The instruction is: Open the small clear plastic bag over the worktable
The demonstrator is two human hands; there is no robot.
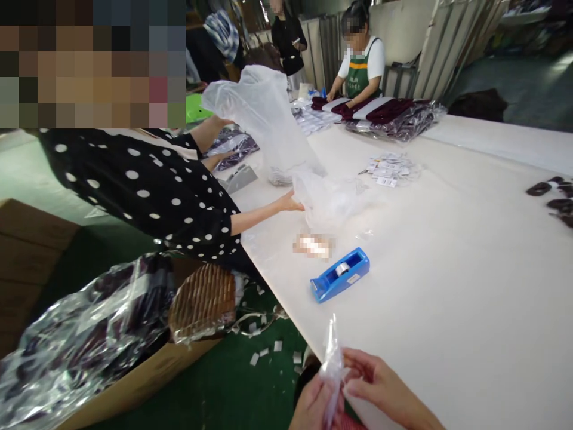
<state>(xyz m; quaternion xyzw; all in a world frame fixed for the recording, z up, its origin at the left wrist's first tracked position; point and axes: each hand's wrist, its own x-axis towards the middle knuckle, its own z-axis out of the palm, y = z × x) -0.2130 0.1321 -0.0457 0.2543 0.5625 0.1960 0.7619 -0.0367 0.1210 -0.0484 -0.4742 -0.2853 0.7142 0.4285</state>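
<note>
At the bottom edge of the view, both of the person's hands pinch a small clear plastic bag that stands up between them. The left hand has its fingers curled round the lower part of the bag, and the right hand closes thumb and forefinger on the bag's right side, so both sets of fingers are shut on the film, with the bag's top corner rising above them. Beyond the fingertips, on the white table, lies a blue tape dispenser, apart from the hands. Farther past it a co-worker in a dotted black blouse presses one hand on a large clear plastic bag and lifts its upper end. To the left of the hands, below table level, a cardboard box holds bagged dark garments. Far beyond the fingers, another worker in a green apron stands at stacked maroon garments.
</note>
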